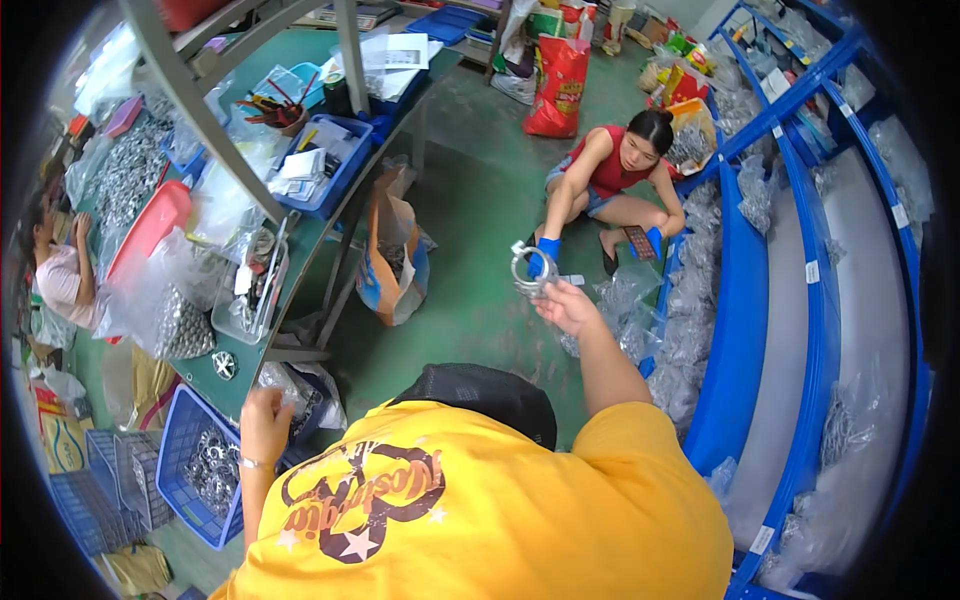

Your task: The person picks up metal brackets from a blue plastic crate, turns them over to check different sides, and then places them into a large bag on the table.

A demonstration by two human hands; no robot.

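Observation:
My right hand (570, 308) is stretched forward, its thumb and fingers closed on a silver metal ring clamp (520, 272) with small lugs on its rim. Just behind the ring is the blue-gloved hand (543, 256) of a co-worker squatting on the floor; whether it touches the ring I cannot tell. The co-worker's other gloved hand is by a dark, flat, patterned piece (640, 242). At my left side, my left hand (266, 424) is raised near the table corner with its fingers curled. Anything inside them is hidden. Beside it hangs a clear plastic bag (300, 385).
On the left, a green table (290, 290) carries metal parts, bags and a blue tray (322, 170). A blue basket (190, 470) of metal parts stands below. Blue shelving (745, 300) with bagged parts lines the right. An open sack (392, 250) and red bag (557, 88) stand on the floor.

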